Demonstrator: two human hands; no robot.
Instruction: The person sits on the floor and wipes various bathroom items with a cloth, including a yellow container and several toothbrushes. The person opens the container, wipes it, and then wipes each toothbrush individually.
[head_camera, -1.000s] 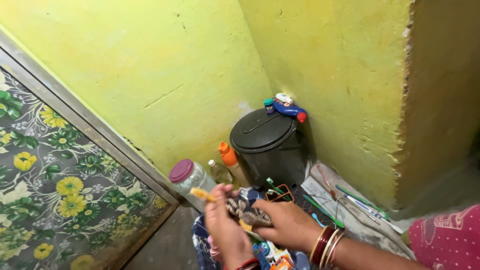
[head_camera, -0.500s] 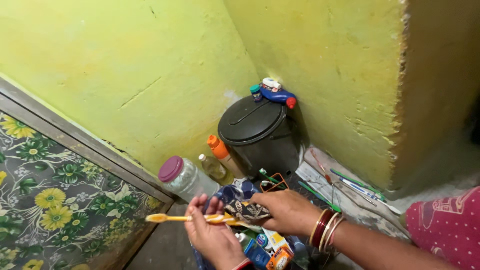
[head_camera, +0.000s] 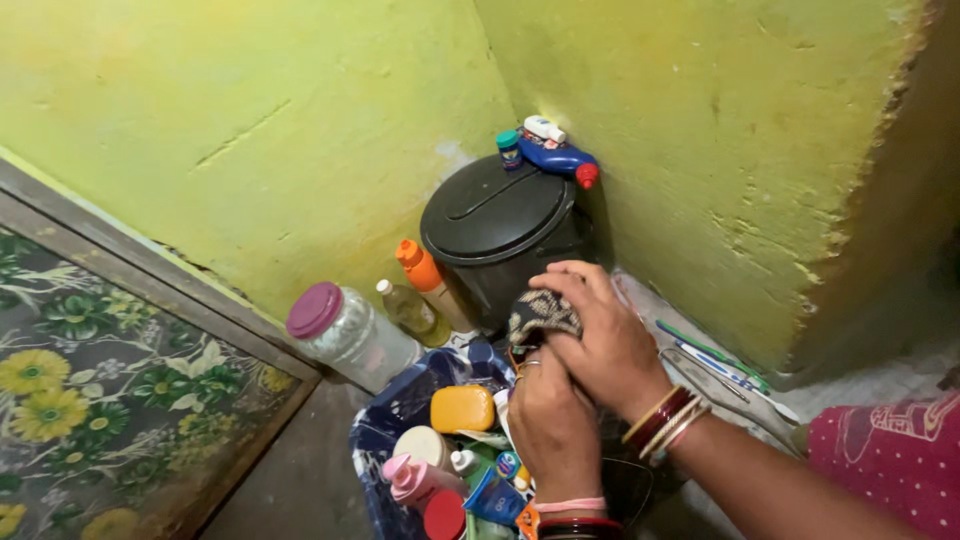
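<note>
Looking down, we see both hands meeting over a blue basket (head_camera: 385, 430) crammed with toiletries. The right hand (head_camera: 600, 340) comes in from the lower right, bangles at the wrist, its fingers curled down and clamped around a small patterned pouch (head_camera: 535, 312), which sits just in front of a black lidded bin (head_camera: 495, 225) in the corner of the yellow-green wall. The left hand (head_camera: 548, 420) rises from the bottom edge, back toward us, tucked directly under the right hand and touching it; we cannot tell whether its fingers grip anything, since they are hidden. In the basket lie a yellow soap case (head_camera: 462, 408) and a pink-capped bottle (head_camera: 410, 478). A clear jar with a purple lid (head_camera: 340, 328) stands left of the basket.
</note>
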